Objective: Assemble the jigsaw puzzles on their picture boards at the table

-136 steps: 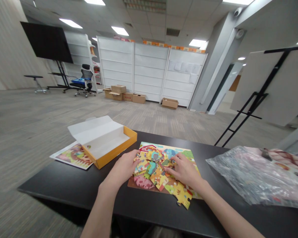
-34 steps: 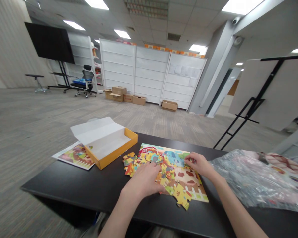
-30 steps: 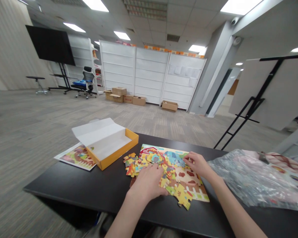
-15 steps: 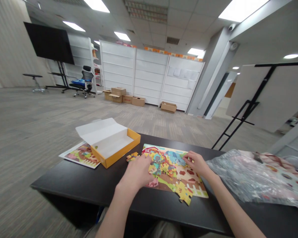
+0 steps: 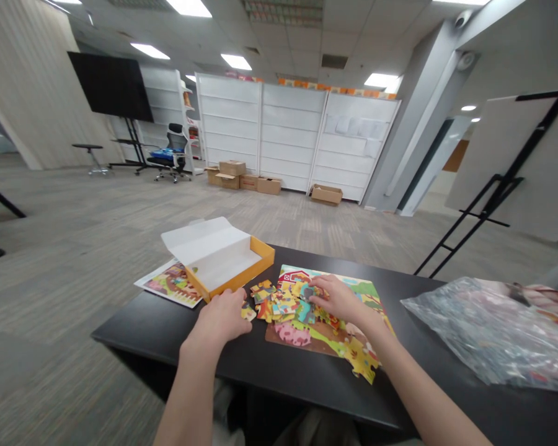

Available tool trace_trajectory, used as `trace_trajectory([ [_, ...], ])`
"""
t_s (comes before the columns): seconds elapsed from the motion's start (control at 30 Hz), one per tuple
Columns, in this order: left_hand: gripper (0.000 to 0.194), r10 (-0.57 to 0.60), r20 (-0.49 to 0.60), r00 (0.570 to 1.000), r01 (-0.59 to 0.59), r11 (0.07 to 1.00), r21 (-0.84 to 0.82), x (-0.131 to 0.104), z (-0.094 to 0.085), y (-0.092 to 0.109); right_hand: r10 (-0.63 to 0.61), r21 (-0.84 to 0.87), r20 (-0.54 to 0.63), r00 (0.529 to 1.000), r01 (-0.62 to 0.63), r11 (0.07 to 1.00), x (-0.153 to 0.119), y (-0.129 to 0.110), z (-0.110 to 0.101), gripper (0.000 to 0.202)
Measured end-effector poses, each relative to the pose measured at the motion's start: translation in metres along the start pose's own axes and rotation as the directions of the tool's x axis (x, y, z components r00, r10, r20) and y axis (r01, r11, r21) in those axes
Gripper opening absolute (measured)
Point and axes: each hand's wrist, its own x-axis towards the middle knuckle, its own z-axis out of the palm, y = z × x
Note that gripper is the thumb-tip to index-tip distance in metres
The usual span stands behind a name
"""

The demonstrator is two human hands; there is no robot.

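My left hand [image 5: 223,316] is at the front corner of the yellow box, its fingers and thumb closed round a small yellow puzzle piece [image 5: 247,311] at the table. On the farm-picture puzzle board [image 5: 325,348] lies a loose heap of puzzle pieces [image 5: 283,303], some overlapping. My right hand [image 5: 337,298] reaches over the board's middle, with thumb and fingertips pinched on a teal puzzle piece [image 5: 309,292] in the heap. The hand covers part of the board. A joined yellow clump of pieces [image 5: 361,359] overhangs the board's near right edge.
An open yellow box [image 5: 242,277] with a white lid stands left of the board. A printed farm picture sheet [image 5: 167,282] lies partly beneath it. A clear plastic bag [image 5: 488,334] covers the right of the black table [image 5: 167,334].
My left hand has moved left off the heap, to the box corner. My right hand has shifted left from the blue elephant area onto the heap. The view has turned slightly left.
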Motion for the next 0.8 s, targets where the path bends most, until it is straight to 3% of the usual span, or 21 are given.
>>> trace_trajectory([
  [0.1, 0.049, 0.001, -0.008, 1.000, -0.001, 1.000, 0.019, -0.003, -0.003, 0.003, -0.035, -0.016, -0.015, 0.999, 0.035, 0.999, -0.002, -0.002, 0.005, 0.019],
  [0.2, 0.040, 0.054, -0.091, 0.994, -0.052, 0.998, 0.029, -0.003, -0.005, 0.018, -0.036, 0.004, -0.054, 0.998, 0.036, 0.999, -0.005, -0.005, 0.001, 0.011],
  [0.33, 0.036, 0.339, -0.170, 0.925, -0.357, 0.930, -0.088, 0.004, 0.010, 0.051, -0.033, 0.039, 0.001, 0.999, 0.033, 0.999, -0.009, -0.014, -0.006, 0.012],
  [0.4, 0.039, 0.423, -0.166, 0.891, -0.441, 0.893, -0.092, 0.009, 0.021, 0.063, -0.057, 0.021, 0.041, 0.998, 0.056, 0.998, -0.012, -0.019, -0.008, 0.011],
  [0.57, 0.040, 0.410, -0.096, 0.907, -0.415, 0.909, -0.038, 0.018, 0.036, 0.066, -0.059, -0.087, 0.061, 0.996, 0.064, 0.994, -0.017, -0.022, -0.008, 0.025],
  [0.73, 0.045, 0.347, -0.072, 0.935, -0.349, 0.937, -0.013, 0.018, 0.030, 0.058, 0.106, -0.166, -0.078, 0.991, -0.118, 0.979, -0.015, -0.009, -0.002, 0.017],
  [0.8, 0.045, 0.350, -0.063, 0.935, -0.352, 0.936, -0.027, 0.016, 0.029, 0.059, 0.152, -0.186, -0.076, 0.985, -0.164, 0.969, -0.014, -0.007, -0.001, 0.022],
])
